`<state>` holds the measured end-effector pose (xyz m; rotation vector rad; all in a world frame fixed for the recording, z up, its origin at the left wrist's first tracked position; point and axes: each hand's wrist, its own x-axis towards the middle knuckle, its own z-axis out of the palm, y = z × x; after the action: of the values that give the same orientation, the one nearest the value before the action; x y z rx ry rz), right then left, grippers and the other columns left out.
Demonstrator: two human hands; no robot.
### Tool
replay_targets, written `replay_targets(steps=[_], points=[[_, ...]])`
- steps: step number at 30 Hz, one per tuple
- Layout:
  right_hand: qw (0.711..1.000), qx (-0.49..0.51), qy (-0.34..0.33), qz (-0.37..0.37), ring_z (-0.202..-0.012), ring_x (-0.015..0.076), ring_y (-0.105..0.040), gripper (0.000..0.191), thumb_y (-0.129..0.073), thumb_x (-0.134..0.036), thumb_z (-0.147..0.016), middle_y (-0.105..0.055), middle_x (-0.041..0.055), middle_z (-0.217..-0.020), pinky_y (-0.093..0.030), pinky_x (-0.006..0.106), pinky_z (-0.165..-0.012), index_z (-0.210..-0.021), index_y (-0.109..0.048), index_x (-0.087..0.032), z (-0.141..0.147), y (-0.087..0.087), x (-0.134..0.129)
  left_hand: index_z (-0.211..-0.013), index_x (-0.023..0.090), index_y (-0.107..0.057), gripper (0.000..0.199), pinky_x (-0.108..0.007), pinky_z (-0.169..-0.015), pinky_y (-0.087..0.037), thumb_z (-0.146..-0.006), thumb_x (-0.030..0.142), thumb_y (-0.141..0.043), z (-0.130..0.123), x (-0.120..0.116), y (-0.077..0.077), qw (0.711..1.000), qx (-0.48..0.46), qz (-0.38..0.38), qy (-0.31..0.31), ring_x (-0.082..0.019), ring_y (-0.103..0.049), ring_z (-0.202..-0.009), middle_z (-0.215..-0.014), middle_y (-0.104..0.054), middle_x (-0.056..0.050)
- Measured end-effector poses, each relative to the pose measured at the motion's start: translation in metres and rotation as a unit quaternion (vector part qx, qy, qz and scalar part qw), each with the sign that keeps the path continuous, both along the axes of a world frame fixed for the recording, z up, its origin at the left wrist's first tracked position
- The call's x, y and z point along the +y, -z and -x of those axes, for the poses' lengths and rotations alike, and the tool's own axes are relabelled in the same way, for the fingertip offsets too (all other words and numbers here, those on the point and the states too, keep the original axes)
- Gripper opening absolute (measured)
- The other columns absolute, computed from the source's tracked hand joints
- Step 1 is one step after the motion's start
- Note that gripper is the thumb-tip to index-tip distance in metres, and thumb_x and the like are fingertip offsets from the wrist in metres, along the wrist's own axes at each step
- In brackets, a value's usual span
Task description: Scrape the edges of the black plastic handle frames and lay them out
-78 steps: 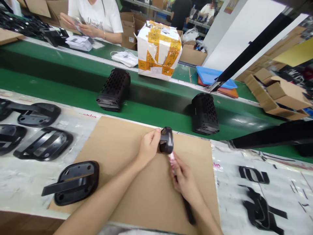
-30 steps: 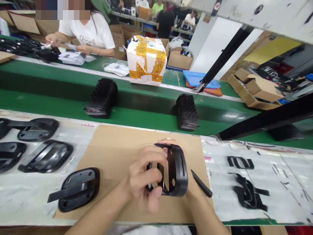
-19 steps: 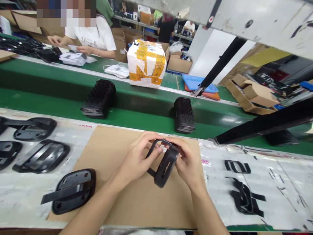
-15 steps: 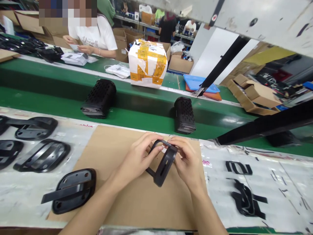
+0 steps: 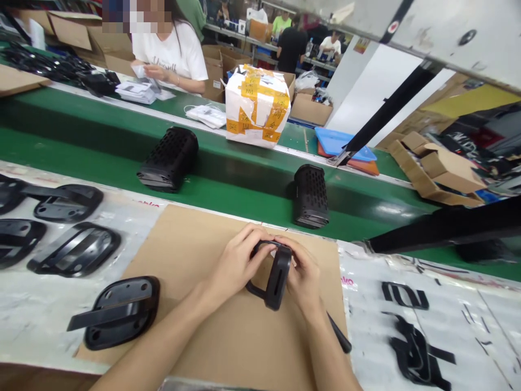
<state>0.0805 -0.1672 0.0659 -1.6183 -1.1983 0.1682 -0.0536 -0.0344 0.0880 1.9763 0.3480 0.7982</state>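
Observation:
Both hands hold a black frame-shaped plastic part [image 5: 278,279] over the brown cardboard sheet [image 5: 203,331]. My left hand [image 5: 240,260] grips its upper left side, the thumb lying across the top. At the upper right edge, my right hand [image 5: 303,271] has its fingers curled around the part. A dark rod-like object [image 5: 340,332] shows beside my right forearm, partly hidden by it. On the left of the cardboard lies a black oval base with a strap [image 5: 122,312].
More black bases [image 5: 77,250] lie at the left. Black strips [image 5: 421,353] are on the right. Two perforated black housings [image 5: 169,159] [image 5: 311,196] stand on the green belt. Beyond are a taped white box [image 5: 257,108], a slanted black post [image 5: 378,111] and a person [image 5: 171,57].
The view has shifted a little. The held part has turned more upright, and my hands have come closer together at its top. The dark rod beside my right forearm has come into sight.

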Motion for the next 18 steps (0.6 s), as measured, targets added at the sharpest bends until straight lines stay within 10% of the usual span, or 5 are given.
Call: replay_targets(steps=[13,18], points=[[0.994,0.082,0.062,0.043,-0.093,0.0227,-0.076,0.019,-0.064,-0.026,-0.098,-0.079,0.0063,-0.107,-0.06,0.032,-0.083,-0.113,-0.076,-0.022,0.008,0.02,-0.005,-0.099,0.019,-0.066,0.015,-0.028,-0.076,-0.048,-0.105,0.026,-0.054,-0.005,-0.006,0.013,0.998,0.063,0.028,0.004,-0.015,-0.064,-0.085,-0.097,-0.064,-0.004],[0.983,0.171,0.056,0.048,-0.096,0.0216,-0.074,0.019,-0.065,-0.033,-0.1,-0.078,0.0065,-0.106,-0.058,0.03,-0.081,-0.109,-0.078,-0.022,0.006,0.022,0.007,-0.096,0.018,-0.069,0.017,-0.027,-0.073,-0.051,-0.1,0.034,-0.062,-0.012,0.006,0.027,0.984,0.047,0.17,0.02,-0.017,-0.067,-0.085,-0.093,-0.068,-0.004]])
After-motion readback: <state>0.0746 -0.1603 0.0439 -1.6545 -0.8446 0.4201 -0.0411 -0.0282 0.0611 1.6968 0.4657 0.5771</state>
